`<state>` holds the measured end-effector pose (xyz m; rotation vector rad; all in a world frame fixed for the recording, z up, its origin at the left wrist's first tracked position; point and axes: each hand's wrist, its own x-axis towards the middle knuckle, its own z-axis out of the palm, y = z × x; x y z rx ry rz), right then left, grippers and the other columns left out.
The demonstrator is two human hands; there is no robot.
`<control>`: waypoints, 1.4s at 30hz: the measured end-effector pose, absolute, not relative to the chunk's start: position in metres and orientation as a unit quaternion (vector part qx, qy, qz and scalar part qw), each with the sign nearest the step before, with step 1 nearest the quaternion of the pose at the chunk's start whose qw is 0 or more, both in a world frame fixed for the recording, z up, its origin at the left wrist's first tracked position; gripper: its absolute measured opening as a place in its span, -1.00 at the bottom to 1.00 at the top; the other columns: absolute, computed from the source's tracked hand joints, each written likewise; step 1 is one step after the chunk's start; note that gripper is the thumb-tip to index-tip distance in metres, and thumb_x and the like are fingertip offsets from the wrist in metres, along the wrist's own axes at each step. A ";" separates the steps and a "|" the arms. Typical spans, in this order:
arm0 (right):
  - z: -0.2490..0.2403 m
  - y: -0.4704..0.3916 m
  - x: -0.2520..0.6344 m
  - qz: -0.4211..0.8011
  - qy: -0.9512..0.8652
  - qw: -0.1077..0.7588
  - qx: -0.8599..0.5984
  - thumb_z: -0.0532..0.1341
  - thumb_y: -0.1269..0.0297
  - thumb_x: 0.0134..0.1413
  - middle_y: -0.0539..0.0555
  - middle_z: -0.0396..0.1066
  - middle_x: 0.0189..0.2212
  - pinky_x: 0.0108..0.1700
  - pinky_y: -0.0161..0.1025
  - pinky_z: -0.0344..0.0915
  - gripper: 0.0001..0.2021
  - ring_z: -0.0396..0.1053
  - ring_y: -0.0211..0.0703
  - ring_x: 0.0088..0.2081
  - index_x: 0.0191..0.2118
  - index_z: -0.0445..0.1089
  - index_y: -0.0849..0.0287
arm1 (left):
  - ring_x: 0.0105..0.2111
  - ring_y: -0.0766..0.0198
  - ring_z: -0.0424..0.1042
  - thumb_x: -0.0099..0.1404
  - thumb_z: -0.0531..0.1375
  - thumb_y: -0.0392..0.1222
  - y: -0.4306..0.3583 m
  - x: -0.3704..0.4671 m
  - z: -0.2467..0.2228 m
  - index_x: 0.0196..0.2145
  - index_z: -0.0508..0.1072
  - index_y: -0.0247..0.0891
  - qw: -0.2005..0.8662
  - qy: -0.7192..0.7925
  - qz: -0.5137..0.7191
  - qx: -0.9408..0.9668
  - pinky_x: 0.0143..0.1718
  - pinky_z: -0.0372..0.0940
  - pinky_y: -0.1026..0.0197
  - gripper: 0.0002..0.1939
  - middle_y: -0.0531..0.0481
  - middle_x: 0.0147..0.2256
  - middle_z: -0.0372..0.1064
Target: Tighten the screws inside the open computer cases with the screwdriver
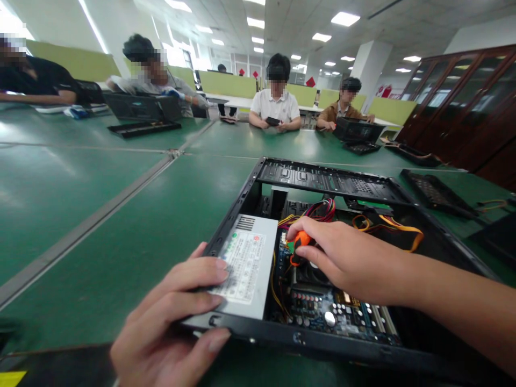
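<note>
An open black computer case (314, 341) lies on its side in front of me. My left hand (177, 312) is closed round its near left corner, the fingers over the labelled silver power supply (258, 252) and the thumb against the case's outer edge. Inside the case, my right hand (342, 255) grips an orange-and-black screwdriver (301, 242) by its handle, above the motherboard (318, 309) and beside the dark CPU cooler (318, 273). The screwdriver's tip is hidden. Bundled coloured cables (326, 209) run behind the hand, and a yellow-orange cable (411, 231) loops farther right.
A green table (137, 215) with a metal seam stretches ahead. Across it, several people sit; two have dark computer cases (137, 107) before them, and one person (276, 102) holds a small dark object. A black panel (437, 191) lies to the right of my case.
</note>
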<state>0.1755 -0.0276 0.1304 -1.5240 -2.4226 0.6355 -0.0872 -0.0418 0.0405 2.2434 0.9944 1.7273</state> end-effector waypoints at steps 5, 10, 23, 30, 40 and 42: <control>0.129 -0.025 0.177 0.211 -0.825 0.105 -0.514 0.06 0.32 0.32 0.06 0.49 -0.15 -0.15 -0.19 0.20 -0.80 0.42 -0.08 -0.14 0.01 0.27 0.09 | -0.14 0.09 0.49 0.08 0.26 -0.34 -0.032 -0.096 0.039 -0.28 0.46 -0.23 0.083 0.237 0.558 0.791 0.19 0.30 -0.12 -0.81 -0.04 -0.17 0.46; 0.124 -0.018 0.177 0.121 -0.826 0.108 -0.540 0.16 0.07 0.26 0.04 0.52 -0.37 -0.29 -0.21 0.20 -0.77 0.43 -0.08 -0.33 -0.20 0.43 0.11 | -0.13 0.08 0.48 0.09 0.27 -0.34 -0.031 -0.098 0.039 -0.27 0.47 -0.24 0.089 0.228 0.558 0.793 0.21 0.28 -0.12 -0.80 -0.04 -0.16 0.46; 0.129 -0.024 0.178 0.171 -0.846 0.143 -0.484 0.22 0.24 0.21 0.00 0.55 -0.25 -0.21 -0.26 0.26 -0.80 0.46 -0.15 -0.24 -0.07 0.48 0.10 | -0.14 0.05 0.48 0.10 0.26 -0.35 -0.031 -0.098 0.036 -0.27 0.46 -0.25 0.096 0.231 0.568 0.784 0.18 0.28 -0.24 -0.80 -0.07 -0.15 0.47; 0.167 -0.022 0.183 0.096 -0.821 0.200 -0.525 0.22 0.19 0.21 -0.12 0.44 -0.51 -0.46 -0.33 0.09 -0.87 0.28 -0.33 -0.53 -0.25 0.50 0.08 | -0.12 0.05 0.47 0.11 0.27 -0.36 -0.030 -0.097 0.034 -0.26 0.47 -0.25 0.109 0.227 0.571 0.781 0.19 0.25 -0.25 -0.80 -0.09 -0.14 0.46; 0.133 -0.005 0.177 0.104 -0.817 0.125 -0.554 0.18 0.26 0.23 -0.03 0.47 -0.44 -0.37 -0.28 0.10 -0.84 0.31 -0.25 -0.44 -0.18 0.49 0.12 | -0.13 0.10 0.49 0.13 0.28 -0.32 -0.030 -0.095 0.038 -0.27 0.46 -0.25 0.101 0.225 0.570 0.783 0.19 0.27 -0.18 -0.83 -0.06 -0.16 0.47; 0.130 -0.005 0.177 0.107 -0.815 0.129 -0.555 0.18 0.26 0.23 -0.04 0.47 -0.45 -0.38 -0.28 0.09 -0.84 0.29 -0.27 -0.47 -0.18 0.49 0.12 | -0.13 0.10 0.48 0.13 0.28 -0.32 -0.030 -0.095 0.039 -0.27 0.46 -0.25 0.103 0.227 0.569 0.784 0.19 0.27 -0.18 -0.83 -0.07 -0.15 0.47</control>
